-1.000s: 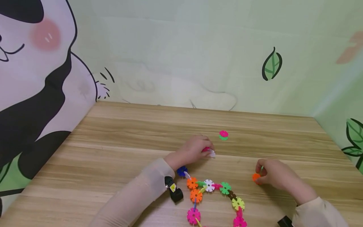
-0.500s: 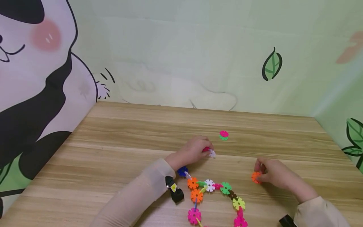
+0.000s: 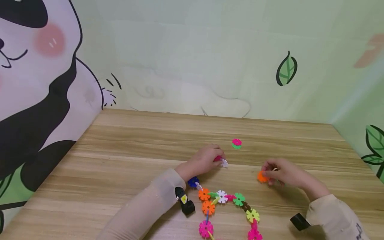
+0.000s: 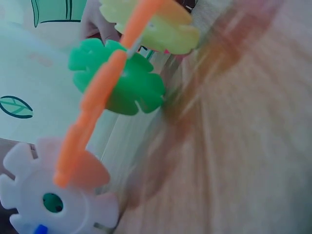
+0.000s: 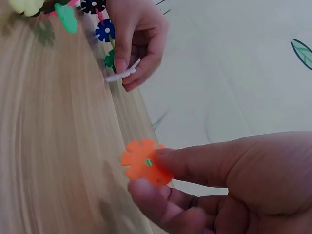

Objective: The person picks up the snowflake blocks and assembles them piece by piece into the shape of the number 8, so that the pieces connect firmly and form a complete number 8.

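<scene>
A pale green wall (image 3: 192, 60) with a cartoon panda (image 3: 33, 83) at upper left and a leaf at upper right backs the wooden table (image 3: 126, 156) filling the lower frame. At lower centre lies a chain of snowflake discs (image 3: 228, 206); above it the left hand (image 3: 204, 160) pinches a white disc (image 3: 223, 162), near a pink-and-green pair (image 3: 236, 143). At right of centre the right hand (image 3: 283, 175) pinches a small orange disc (image 3: 262, 176), flat, notch-edged, with a centre hole, just above the tabletop.
</scene>
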Available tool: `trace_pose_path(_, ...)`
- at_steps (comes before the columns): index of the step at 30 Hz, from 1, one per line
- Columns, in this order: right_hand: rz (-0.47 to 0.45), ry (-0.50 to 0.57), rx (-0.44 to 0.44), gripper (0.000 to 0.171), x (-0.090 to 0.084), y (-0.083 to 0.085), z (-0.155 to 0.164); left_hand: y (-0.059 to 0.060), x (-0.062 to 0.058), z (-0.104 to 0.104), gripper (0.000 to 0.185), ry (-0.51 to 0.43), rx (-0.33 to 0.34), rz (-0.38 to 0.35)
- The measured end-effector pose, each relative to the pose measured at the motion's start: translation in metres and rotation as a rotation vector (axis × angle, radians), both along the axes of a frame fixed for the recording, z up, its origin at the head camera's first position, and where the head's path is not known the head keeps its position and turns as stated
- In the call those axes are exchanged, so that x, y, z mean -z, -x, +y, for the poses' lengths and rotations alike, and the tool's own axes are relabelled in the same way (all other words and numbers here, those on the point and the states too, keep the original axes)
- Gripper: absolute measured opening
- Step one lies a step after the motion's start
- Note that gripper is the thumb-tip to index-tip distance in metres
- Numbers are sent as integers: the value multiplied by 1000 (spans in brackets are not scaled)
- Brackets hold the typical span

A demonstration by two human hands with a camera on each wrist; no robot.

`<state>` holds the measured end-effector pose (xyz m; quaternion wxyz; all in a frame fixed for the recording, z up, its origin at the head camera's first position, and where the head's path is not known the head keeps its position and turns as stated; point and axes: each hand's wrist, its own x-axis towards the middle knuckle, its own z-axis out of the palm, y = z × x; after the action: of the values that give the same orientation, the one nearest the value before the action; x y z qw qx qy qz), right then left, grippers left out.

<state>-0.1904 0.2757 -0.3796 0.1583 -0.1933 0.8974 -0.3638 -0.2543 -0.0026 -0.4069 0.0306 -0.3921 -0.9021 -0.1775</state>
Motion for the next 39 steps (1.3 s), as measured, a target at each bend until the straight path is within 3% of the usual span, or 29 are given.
trace_pose_path(9, -94, 159, 33, 19, 6, 15, -29, 2, 4, -2, 14, -5, -1, 7)
trace_pose_path(13, -104, 230, 74, 20, 14, 20, -45, 4, 6, -3, 13, -8, 25, 44)
trace_pose_path(16, -106, 231, 109, 20, 21, 21, -56, 4, 8, -3, 12, -7, 39, 67)
trace_pose_path(26, -55, 208, 172, 22, 29, 22, -74, 2, 6, -1, 13, -3, 28, 42)
trace_pose_path(39, -143, 296, 181, 18, 28, 21, -79, 2, 2, -1, 15, 3, 17, 19)
